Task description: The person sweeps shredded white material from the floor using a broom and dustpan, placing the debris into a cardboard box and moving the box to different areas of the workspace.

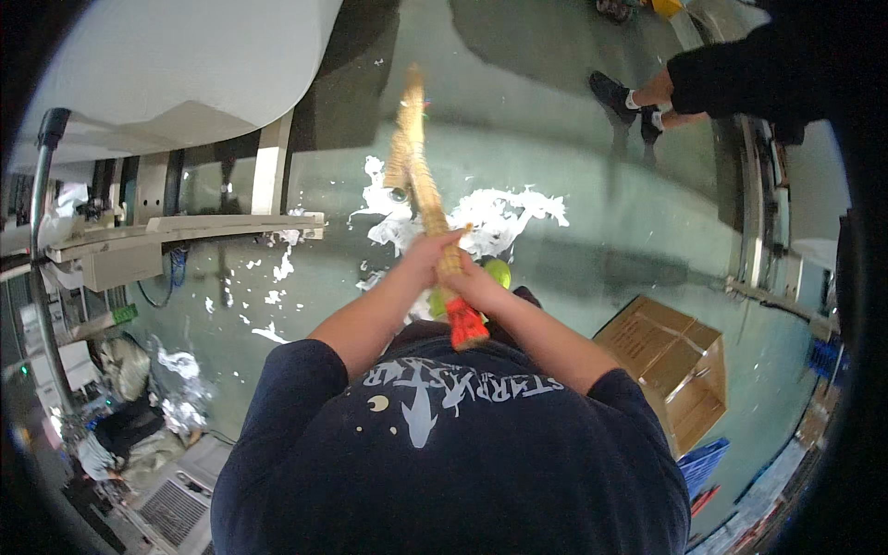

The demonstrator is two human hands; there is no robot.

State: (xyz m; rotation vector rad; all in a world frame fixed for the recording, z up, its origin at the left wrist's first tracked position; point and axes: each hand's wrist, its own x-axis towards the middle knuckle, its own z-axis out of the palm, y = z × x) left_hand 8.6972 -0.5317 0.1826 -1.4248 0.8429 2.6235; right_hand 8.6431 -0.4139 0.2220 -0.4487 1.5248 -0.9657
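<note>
Both my hands are closed around a long straw-coloured pole (pixel 425 190) with a red end (pixel 467 324). It looks like bamboo and is smeared by motion. My left hand (pixel 431 259) and my right hand (pixel 465 279) grip it close together, just above the red end, which lies against my waist. The far part reaches away from me over the floor, and a tan, ribbed piece (pixel 396 159) shows along its left side; how they join is unclear. White scraps (pixel 509 213) lie on the floor beneath and around it. Below my hands a bright green shoe (pixel 497 271) shows.
An open cardboard box (pixel 671 361) stands to the right, beside a blue crate (pixel 703 467). A beige frame rail (pixel 185 231) juts in at left, under a large white rounded body (pixel 176 74). Another person's dark shoes (pixel 612 95) are at far right. Someone crouches (pixel 116 444) at lower left.
</note>
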